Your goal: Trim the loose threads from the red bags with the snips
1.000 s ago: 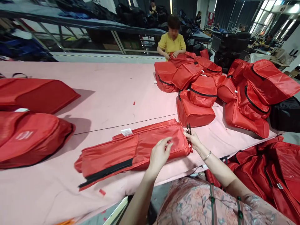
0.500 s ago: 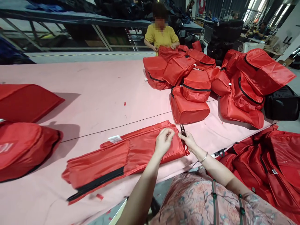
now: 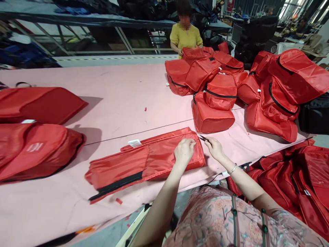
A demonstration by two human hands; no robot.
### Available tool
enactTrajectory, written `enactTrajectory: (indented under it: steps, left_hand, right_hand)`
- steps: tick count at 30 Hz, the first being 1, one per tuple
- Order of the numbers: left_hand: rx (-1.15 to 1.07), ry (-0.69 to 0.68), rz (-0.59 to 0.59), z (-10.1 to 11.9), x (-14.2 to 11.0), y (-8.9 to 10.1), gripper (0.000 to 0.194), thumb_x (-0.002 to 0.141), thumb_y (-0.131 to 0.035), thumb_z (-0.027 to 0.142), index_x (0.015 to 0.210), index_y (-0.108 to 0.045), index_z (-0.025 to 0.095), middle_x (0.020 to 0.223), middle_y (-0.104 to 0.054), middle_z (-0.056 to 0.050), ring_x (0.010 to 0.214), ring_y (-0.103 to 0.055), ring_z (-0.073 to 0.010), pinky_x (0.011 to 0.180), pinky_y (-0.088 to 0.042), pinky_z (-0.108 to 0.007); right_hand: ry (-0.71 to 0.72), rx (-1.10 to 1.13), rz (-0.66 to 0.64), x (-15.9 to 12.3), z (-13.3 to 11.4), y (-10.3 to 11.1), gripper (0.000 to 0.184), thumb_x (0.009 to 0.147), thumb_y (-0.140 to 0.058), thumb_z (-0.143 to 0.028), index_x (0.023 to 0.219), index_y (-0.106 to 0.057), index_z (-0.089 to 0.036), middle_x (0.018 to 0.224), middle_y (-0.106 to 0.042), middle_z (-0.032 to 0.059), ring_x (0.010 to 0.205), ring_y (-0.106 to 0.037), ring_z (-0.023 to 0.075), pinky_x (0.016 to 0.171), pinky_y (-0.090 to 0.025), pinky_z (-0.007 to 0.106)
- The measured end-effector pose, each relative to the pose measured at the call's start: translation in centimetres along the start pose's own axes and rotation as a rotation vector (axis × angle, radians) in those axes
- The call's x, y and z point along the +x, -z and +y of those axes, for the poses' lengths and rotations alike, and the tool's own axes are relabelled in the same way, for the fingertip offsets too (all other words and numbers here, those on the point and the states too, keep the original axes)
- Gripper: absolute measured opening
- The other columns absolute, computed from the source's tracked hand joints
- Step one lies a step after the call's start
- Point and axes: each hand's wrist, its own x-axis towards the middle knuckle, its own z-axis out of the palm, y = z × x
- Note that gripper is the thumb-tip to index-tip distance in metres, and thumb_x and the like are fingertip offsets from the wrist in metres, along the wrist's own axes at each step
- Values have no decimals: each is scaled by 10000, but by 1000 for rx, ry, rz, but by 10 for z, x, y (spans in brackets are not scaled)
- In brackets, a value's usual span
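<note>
Here, the red bag is laid on the bench at nine o'clock from the right hand, long axis eight-to-two. Snips are grasped there, just beside its end; the nearer left hand is curled over it, whether pinching cannot be told.

Here's the pink-covered counter, stretching right across the room, a dark line running over its cloth! Beyond it, a pale strip of floor carries striped tape, and there's a second counter far left on slanting metal legs. Over to the far right, daylight blazes through tall windows beside dark curtains, a pale wall closing the right edge.
</note>
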Motion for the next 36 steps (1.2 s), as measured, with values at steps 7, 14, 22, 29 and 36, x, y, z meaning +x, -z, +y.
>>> enactTrajectory:
  steps: [7, 14, 22, 29, 36]
  left_hand:
    - [-55, 31, 59, 0, 4, -6, 142, 835, -433, 259, 843, -567, 213, 904, -612, -46, 866, -566, -187, 688, -411, -279]
    - [-144, -33, 54, -5, 2, -5, 176, 840, -431, 270, 892, -580, 192, 925, -604, -71, 867, -565, -196, 743, -429, -299]
    - [69, 51, 23, 10, -2, -8, 182, 854, -393, 252, 865, -567, 201, 931, -595, -71, 862, -575, -218, 675, -401, -306]
    - [-2, 9, 69, 8, -3, -12, 154, 851, -408, 233, 850, -556, 191, 908, -594, -64, 820, -564, -191, 691, -402, -299]
    - [-334, -318, 72, -3, -53, 13, 186, 870, -378, 249, 783, -530, 188, 801, -566, -51, 773, -530, -143, 719, -427, -266]
  right_hand:
    - [205, -400, -105, 1, -5, 14, 212, 879, -477, -251, 1015, -610, -156, 868, -631, 83, 803, -546, 192, 744, -396, 292]
    - [174, -514, -189, 3, -15, 21, 223, 902, -429, -246, 1030, -596, -173, 871, -605, 89, 830, -529, 201, 754, -354, 306]
    - [214, -565, -180, 5, -17, 21, 240, 911, -391, -225, 1019, -599, -172, 858, -605, 82, 798, -520, 201, 723, -333, 304]
    - [212, -479, -185, 8, -16, 16, 218, 899, -438, -257, 968, -623, -164, 825, -621, 84, 790, -538, 194, 722, -361, 293]
    - [79, 68, -76, -5, 11, 4, 282, 882, -409, -332, 988, -604, -159, 951, -635, 95, 863, -568, 195, 787, -432, 324]
